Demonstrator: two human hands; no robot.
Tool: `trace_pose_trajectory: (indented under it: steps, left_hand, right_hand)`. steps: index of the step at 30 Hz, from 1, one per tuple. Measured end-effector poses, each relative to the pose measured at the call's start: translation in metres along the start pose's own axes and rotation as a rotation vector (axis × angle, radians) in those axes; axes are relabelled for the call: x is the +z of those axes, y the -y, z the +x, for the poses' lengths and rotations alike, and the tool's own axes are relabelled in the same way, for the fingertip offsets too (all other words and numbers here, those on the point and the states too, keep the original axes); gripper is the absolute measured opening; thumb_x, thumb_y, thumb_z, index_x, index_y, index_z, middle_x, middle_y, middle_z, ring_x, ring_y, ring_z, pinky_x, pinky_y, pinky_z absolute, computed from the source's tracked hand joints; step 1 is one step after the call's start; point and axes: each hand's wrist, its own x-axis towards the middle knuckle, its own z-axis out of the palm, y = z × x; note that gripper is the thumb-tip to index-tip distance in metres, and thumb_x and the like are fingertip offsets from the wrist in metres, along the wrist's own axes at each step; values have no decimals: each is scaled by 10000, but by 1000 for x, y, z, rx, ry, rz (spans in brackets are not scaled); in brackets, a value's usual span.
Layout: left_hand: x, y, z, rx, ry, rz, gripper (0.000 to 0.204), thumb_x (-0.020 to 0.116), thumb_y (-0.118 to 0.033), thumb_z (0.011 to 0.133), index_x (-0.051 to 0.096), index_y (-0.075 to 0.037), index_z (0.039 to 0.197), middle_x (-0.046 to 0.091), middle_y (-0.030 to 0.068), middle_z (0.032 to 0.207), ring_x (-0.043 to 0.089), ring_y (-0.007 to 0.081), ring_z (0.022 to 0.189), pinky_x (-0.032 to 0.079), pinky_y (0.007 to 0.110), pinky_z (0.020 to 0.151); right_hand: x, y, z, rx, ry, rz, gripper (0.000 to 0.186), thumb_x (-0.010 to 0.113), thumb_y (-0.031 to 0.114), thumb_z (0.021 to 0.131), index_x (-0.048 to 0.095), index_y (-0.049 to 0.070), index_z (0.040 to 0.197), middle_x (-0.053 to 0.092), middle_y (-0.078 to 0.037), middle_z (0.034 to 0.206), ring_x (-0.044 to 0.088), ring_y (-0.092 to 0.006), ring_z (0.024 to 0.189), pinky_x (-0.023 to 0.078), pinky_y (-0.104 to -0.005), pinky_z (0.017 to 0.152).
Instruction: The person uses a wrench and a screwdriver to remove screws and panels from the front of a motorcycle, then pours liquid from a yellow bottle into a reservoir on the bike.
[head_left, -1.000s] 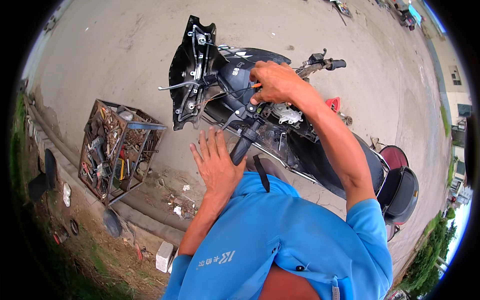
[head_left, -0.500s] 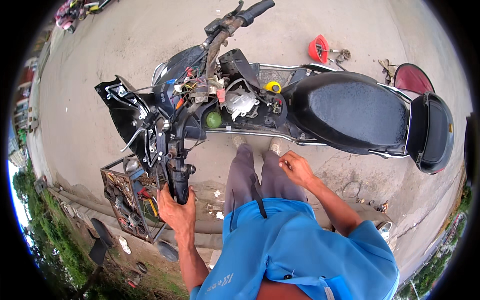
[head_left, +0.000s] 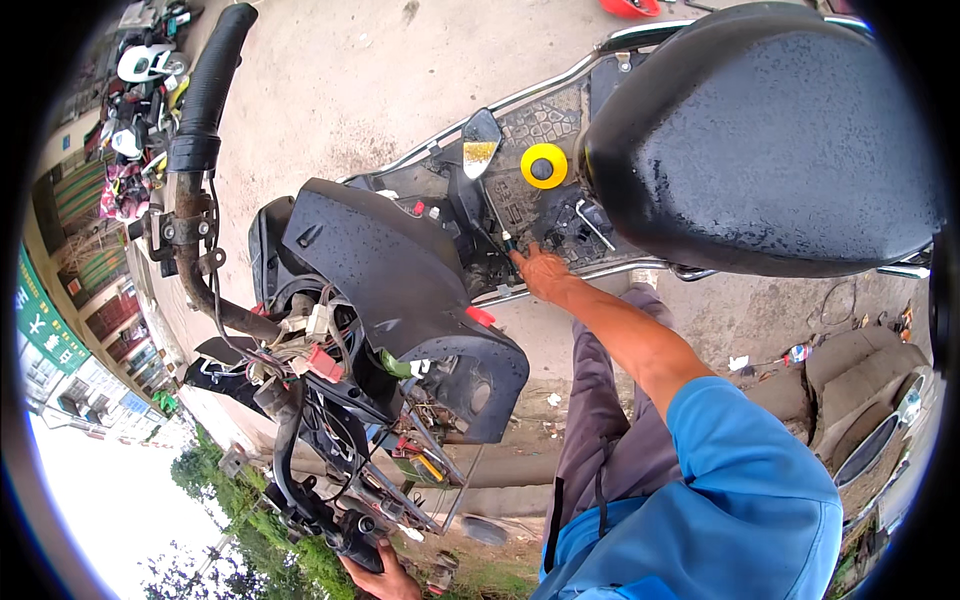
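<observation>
My right hand (head_left: 543,272) reaches down to the scooter's footboard (head_left: 545,118), its fingers closed around the end of a thin screwdriver (head_left: 508,241); the fingertips are small and partly hidden. Beside it lie a yellow roll of tape (head_left: 530,166) and a bent metal wrench (head_left: 597,227). My left hand (head_left: 385,577) is wrapped around the near handlebar grip (head_left: 358,542), partly cut off by the lower edge. Between the two hands is the scooter's dark front panel (head_left: 385,265), with bundles of loose wires (head_left: 315,325) exposed at the stripped handlebar.
The black wet seat (head_left: 760,140) fills the upper right. A far handlebar grip (head_left: 205,95) juts up at the left. Under the front stands a metal rack (head_left: 440,480) with tools. A red bowl (head_left: 630,7) is at the top; a stone kerb (head_left: 770,400) runs behind me.
My right hand has gone from beside my thigh down to the footboard. My left hand stays on the grip. The view has moved closer, and the handlebar now appears turned.
</observation>
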Motion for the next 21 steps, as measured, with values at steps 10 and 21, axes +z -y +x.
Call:
trace_pose_trajectory:
  steps: [10,21]
  left_hand:
    - [-3,-15,-3,-230,122,-54,942,797,-172,836,313,62,1609,439,245,1585,499,309,1395,371,442,1190]
    - [4,-27,3,85,12,307,831,850,-224,804,475,63,1487,586,265,1379,591,387,1289,429,449,1140]
  right_hand:
    - [24,-4,54,83,86,-40,450,661,330,989,615,142,1395,519,-241,1354,693,-464,1127,573,-510,985]
    - [31,-20,20,-90,58,-306,425,661,261,980,609,142,1385,570,-233,1336,675,-467,1115,543,-526,976]
